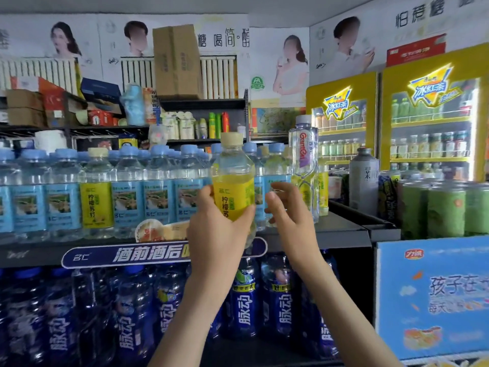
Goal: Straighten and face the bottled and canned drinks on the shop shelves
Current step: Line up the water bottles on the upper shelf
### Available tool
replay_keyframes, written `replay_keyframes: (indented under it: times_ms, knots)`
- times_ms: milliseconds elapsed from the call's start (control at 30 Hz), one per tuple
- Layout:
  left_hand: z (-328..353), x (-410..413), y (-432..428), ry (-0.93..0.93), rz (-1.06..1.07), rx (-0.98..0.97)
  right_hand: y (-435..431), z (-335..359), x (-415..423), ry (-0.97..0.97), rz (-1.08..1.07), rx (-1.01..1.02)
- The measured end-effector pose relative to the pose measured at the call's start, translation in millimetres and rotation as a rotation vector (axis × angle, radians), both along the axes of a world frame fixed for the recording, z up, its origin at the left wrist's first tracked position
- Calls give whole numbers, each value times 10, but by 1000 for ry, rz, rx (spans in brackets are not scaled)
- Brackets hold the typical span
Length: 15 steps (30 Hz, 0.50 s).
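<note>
My left hand (218, 229) grips a clear bottle with a yellow label and pale yellow cap (232, 178), held upright in front of the upper shelf's row. My right hand (287, 207) hovers just right of it with fingers loosely spread, holding nothing. Behind stands a row of blue-labelled water bottles (156, 192), with one more yellow-labelled bottle (96, 197) among them at the left. A tall clear Ganten bottle (304, 165) stands at the row's right end. On the lower shelf stand dark blue drink bottles (242, 298).
The upper shelf edge (341, 235) carries a blue banner (124, 254). Green cans (446, 207) and a grey bottle (363, 178) stand at the right above a blue carton (434, 295). Yellow drink fridges (428, 120) line the back right. Boxes fill the top shelves.
</note>
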<state>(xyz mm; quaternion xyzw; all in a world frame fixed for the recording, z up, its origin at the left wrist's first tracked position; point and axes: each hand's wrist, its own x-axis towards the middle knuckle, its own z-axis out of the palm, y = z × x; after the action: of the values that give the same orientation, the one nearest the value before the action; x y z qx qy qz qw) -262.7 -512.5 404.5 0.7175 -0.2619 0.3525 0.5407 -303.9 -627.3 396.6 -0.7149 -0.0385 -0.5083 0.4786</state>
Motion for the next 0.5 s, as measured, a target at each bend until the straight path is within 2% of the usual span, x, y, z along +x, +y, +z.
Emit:
replay_keyframes:
  times_ms: [67,133,267,433,500]
  knots:
    - [-19,-74,-167,-21,25,39,-11,19,-161,38,110,-33]
    - [-39,-143,-366,-37,66,80,-87,26,-238,102,102,-42]
    - [-97,-310,-742,-71,-11,125,-391,62,-415,94,-84,-3]
    - [-78,-423,-1117,-151,-312,282,-881,23,-640,53,-295,16]
    - [-64,-409,-1166,-191,-342,321,-1112,39,-679,60,-347,61]
